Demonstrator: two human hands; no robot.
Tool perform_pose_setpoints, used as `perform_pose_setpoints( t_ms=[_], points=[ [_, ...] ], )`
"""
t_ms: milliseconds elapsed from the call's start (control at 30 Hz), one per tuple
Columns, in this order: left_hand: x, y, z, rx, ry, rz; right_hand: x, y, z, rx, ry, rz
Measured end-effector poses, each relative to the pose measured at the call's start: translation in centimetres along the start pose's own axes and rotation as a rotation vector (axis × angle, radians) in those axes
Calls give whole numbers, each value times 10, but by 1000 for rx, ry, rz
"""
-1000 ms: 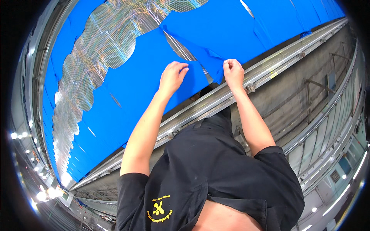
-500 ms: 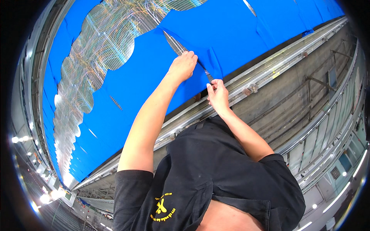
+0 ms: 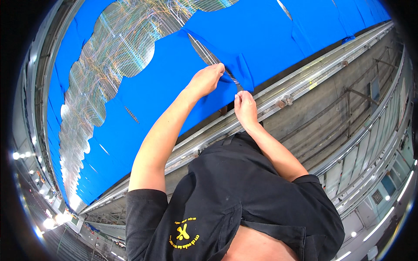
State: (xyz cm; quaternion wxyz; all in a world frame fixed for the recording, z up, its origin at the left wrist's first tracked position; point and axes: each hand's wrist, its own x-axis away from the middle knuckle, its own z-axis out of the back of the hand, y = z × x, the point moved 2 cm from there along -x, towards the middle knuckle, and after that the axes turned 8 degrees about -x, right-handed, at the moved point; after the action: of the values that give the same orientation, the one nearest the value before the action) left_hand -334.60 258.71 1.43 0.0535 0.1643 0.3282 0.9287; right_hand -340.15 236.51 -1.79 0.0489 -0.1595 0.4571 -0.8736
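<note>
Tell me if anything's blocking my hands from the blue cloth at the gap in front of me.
Nothing visible does. Your left hand is at the blue cloth beside the gap; your right hand is by its lower end, near the metal rail. Whether either grips is unclear.

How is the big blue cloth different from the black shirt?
Colour: the cloth is bright blue, while the shirt is black with a yellow print.
Pose: the cloth lies spread out, but the shirt is being worn.
Shape: the cloth has a long, narrow gap showing grey beneath, while the shirt has sleeves and a collar.
Both show creases.
</note>
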Motion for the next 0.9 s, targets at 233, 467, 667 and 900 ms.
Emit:
perform_pose_setpoints(
  t_ms=[233, 467, 667, 900],
  points=[
    [1, -11, 9, 262, 59, -11, 9, -8, 11, -455, -153, -178],
    [2, -17, 7, -8, -51, -179, 13, -9, 4, -660, -145, -308],
    [-8, -13, 21, -283, -76, -215, 9, -15, 10, -456, -91, -317],
    [-6, -3, 16, -306, 264, -75, -6, -10, 15, -70, -30, -86]
  ],
)
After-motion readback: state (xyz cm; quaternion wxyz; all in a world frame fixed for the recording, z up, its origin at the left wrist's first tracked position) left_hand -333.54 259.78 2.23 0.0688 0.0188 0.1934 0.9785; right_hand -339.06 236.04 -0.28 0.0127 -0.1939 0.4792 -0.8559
